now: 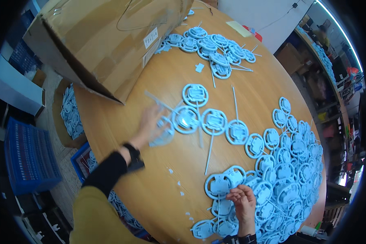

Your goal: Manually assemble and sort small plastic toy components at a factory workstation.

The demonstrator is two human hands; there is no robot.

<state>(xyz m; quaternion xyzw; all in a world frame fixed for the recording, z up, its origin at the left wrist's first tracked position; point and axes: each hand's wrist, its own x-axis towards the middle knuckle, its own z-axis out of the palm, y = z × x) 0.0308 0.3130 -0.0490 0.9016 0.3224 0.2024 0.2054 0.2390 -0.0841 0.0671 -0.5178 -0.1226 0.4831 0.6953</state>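
Observation:
My left hand point(150, 122) reaches across the round wooden table point(122, 130), blurred by motion, fingers spread on a light blue round plastic part point(163, 132) at the end of a row of such parts point(213, 121). My right hand point(244, 201) rests near the table's front edge, fingers curled on a blue ring-shaped part point(219, 185) at the rim of a large heap of the same parts point(290, 179). Thin blue sprue rods point(209, 152) lie between the parts.
A big open cardboard box point(105, 36) lies on its side at the table's far left. Another pile of blue parts point(215, 51) sits at the far side. Below the table stand a blue crate point(30, 158) and bins of blue parts point(71, 114).

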